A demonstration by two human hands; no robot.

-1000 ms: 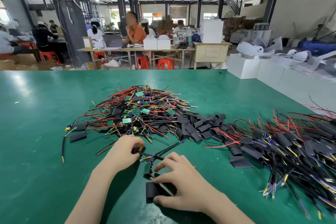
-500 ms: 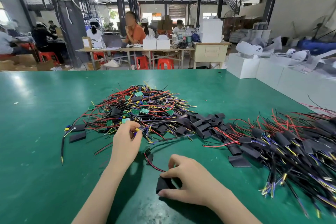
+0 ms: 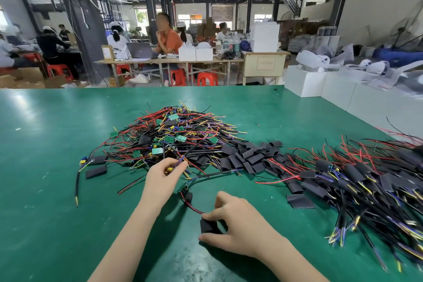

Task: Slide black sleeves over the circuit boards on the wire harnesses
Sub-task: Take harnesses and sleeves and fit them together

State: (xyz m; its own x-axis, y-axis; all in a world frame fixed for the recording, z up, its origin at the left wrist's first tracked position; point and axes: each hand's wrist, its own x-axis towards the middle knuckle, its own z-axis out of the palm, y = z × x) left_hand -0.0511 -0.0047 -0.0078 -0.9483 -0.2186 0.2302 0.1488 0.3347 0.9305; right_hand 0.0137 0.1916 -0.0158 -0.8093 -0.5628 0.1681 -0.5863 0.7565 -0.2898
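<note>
A pile of wire harnesses with bare green circuit boards lies at the table's middle. Loose black sleeves are heaped to its right. Further right lies a heap of sleeved harnesses. My left hand pinches a bundle of coloured wires at the near edge of the pile. From it a red wire curves down to my right hand, which holds a flat black sleeve against the table.
The green table runs to a far edge, beyond which people sit at benches. White boxes stand off the table's right side. A single black sleeve and a black cable lie left of the pile.
My left hand has moved away from me to the pile's edge, drawing the wires out. My right hand with the sleeve has shifted slightly right; the sleeve now sits further under the fingers.
</note>
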